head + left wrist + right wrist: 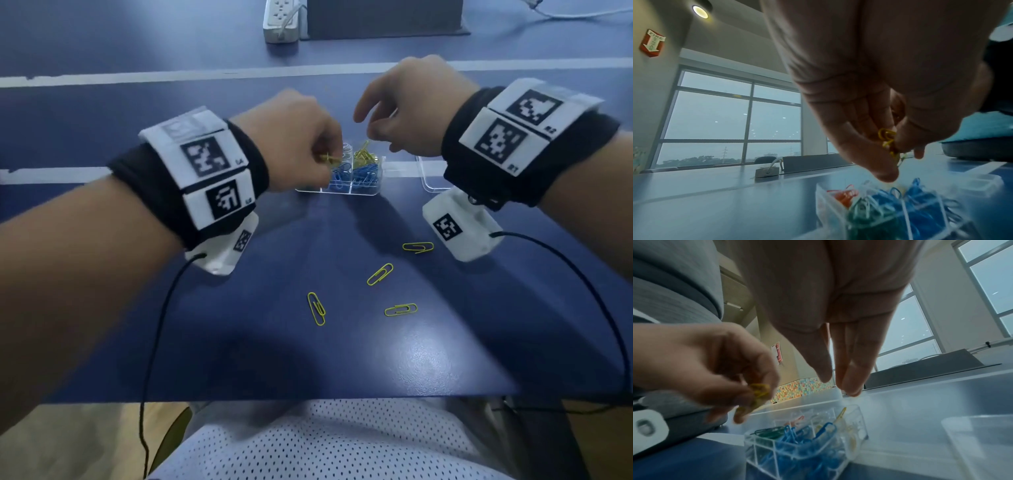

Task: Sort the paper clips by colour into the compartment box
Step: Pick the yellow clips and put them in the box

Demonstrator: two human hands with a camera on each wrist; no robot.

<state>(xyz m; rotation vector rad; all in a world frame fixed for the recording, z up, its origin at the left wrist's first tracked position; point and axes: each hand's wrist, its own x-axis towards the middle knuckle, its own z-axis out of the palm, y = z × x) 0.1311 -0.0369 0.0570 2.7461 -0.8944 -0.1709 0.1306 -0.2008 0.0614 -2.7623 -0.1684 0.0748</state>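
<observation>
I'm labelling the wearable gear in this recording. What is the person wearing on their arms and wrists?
Both forearms are bare, with no sleeves. Each wrist has a black fabric band carrying white blocks printed with black square-pattern markers. Under each wrist hangs a white camera housing with its own marker, and a thin black cable trails from it. Left hand and right hand wear no gloves.

Head above; wrists near box (356, 192)

A dark blue table (342, 359) crossed by white stripes carries a white power strip (281, 20) at its far edge, with tall grey-framed windows (731, 120), a round ceiling lamp (700, 11) and a red fire sign (652, 43) beyond.
</observation>
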